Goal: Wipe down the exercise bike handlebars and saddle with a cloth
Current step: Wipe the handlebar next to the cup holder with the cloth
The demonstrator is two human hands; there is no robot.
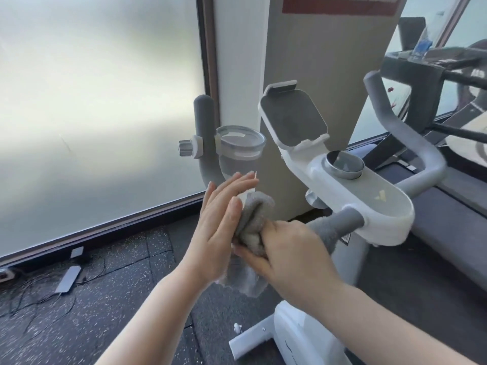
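Observation:
A white exercise bike (379, 206) stands in front of me with grey foam handlebars. The left handlebar (204, 119) rises upright; the right handlebar (395, 119) curves up at the right. A grey cloth (253, 219) is bunched around the lower left bar, one end draped over the bar near the console. My right hand (287, 248) grips the cloth from the right. My left hand (221, 227) lies flat with straight fingers against the cloth's left side. The saddle is out of view.
A clear cup holder (241, 143) is clamped to the left handlebar. A tablet holder (292, 117) tops the console. Frosted glass (100, 101) fills the left. Cables and a power adapter (68, 279) lie on the dark floor. A treadmill (448, 75) with a bottle (425, 38) stands at right.

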